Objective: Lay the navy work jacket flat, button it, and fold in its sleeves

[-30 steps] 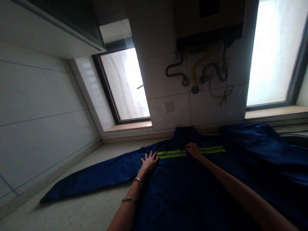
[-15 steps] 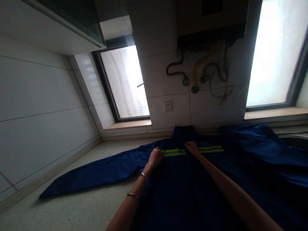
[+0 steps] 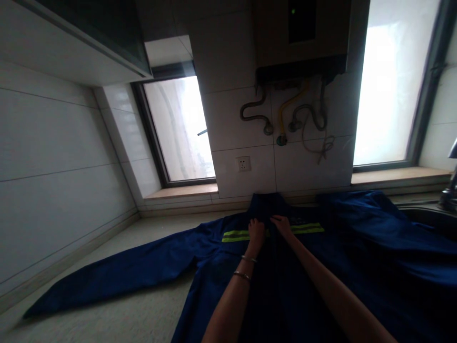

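A dark blue work jacket (image 3: 228, 281) with a yellow-green reflective stripe across its chest lies front up, its collar toward the wall. One sleeve stretches out to the left; the fabric on the right lies bunched. My left hand (image 3: 256, 234), below two bracelets on the wrist, is on the chest beside the front opening, fingers curled onto the cloth. Just right of it, my right hand (image 3: 282, 226) pinches the front edge below the collar. The fingertips of both hands are partly hidden and dim.
Under the jacket is a pale countertop (image 3: 143, 314). At the right are a dark sink (image 3: 424, 216) and a faucet (image 3: 450, 193). A water heater (image 3: 303, 35) with hoses hangs on the tiled wall above a socket (image 3: 244, 164), between two windows. An upper cabinet (image 3: 82, 47) juts out at left.
My left hand has moved right, from the stripe's left end to the front opening beside my right hand. My right hand stays at the front edge. The view has shifted slightly.
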The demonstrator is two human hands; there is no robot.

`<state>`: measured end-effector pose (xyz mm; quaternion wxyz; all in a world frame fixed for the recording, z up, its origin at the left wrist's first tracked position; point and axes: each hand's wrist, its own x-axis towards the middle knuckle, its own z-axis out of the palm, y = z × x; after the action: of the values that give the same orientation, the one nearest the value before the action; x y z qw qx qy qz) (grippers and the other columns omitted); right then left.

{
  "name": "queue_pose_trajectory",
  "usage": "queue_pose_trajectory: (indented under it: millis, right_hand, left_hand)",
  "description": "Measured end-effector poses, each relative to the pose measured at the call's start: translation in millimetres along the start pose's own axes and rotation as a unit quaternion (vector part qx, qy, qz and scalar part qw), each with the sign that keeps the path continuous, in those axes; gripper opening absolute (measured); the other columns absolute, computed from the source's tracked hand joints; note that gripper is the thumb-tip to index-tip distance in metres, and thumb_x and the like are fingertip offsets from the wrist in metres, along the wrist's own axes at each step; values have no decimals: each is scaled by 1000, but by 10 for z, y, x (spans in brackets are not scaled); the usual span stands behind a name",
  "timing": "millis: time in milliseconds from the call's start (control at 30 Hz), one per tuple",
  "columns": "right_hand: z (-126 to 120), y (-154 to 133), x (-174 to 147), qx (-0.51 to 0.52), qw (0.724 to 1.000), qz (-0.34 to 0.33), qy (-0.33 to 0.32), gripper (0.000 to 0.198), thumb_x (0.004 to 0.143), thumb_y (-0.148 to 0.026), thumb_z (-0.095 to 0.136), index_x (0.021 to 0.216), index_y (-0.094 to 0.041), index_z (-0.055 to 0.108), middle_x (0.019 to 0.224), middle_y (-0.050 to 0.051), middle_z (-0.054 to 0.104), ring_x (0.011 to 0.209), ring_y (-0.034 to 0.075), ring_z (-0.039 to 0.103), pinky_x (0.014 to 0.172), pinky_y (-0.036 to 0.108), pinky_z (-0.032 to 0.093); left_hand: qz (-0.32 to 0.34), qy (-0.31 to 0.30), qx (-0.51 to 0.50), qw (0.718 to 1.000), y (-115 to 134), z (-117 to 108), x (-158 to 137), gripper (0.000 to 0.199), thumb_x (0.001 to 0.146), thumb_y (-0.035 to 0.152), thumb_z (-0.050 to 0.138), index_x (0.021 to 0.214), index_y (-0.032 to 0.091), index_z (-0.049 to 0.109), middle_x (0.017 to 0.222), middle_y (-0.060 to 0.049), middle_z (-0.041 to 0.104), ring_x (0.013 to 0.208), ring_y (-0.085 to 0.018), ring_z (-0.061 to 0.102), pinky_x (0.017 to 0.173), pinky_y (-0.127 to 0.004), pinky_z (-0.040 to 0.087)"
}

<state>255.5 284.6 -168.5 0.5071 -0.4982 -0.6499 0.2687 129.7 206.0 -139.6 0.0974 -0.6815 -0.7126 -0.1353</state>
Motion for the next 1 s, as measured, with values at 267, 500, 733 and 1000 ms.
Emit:
queue_pose_trajectory:
  millis: [267, 500, 733, 1000]
  right_hand:
    - [20, 1, -29, 0, 1000, 7, 7, 23, 68, -30, 62, 85, -19, 73, 90, 6, 71, 87, 22, 66, 82, 32, 49]
    - [42, -17, -68, -38, 999, -8, 9, 21, 70, -28, 61, 84, -19, 73, 91, 5, 71, 89, 21, 65, 85, 32, 47]
    - [22, -59, -102, -73, 997, -33, -2, 19, 72, -25, 59, 85, -22, 73, 92, 5, 71, 92, 23, 64, 88, 34, 45]
    - [10, -103, -127, -79, 995, -61, -25, 22, 73, -23, 57, 88, -19, 73, 93, 7, 70, 90, 21, 64, 85, 31, 46]
  left_hand:
    - [-13, 1, -16, 1000, -51, 95, 108, 28, 89, 22, 39, 96, 12, 64, 107, -15, 56, 103, -25, 49, 85, -35, 39]
    - [-22, -1, -51, 998, -60, 131, 150, 25, 88, 24, 41, 95, 16, 63, 111, -12, 55, 106, -24, 47, 89, -36, 35]
    - [-51, 9, -104, 993, -41, 156, 155, 26, 87, 18, 40, 102, 16, 60, 114, -13, 56, 112, -26, 45, 94, -39, 30]
    - [-138, -21, -229, 963, -89, 188, 321, 25, 86, 24, 45, 100, 21, 64, 107, -8, 65, 102, -22, 56, 83, -34, 38]
